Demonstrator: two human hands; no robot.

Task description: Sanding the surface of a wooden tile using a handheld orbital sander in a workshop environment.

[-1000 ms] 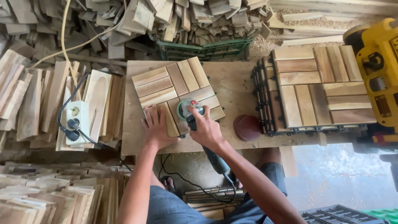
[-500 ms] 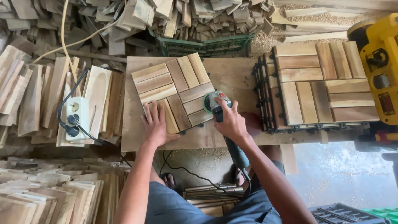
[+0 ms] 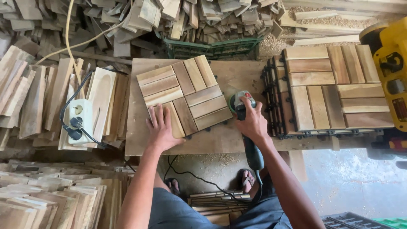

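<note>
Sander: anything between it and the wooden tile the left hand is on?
Nothing visible. The sander, gripped by the right hand, sits at the right edge of the wooden tile; only bare workbench surrounds it. The left hand lies flat on the tile's near corner, away from the sander.

around you: plywood workbench (image 3: 220, 140), heaped wood offcuts (image 3: 127, 21) behind, stacked slats (image 3: 46, 199) at left, sawdust-strewn concrete floor (image 3: 352, 178), green crate (image 3: 212, 47), even daylight.
</note>
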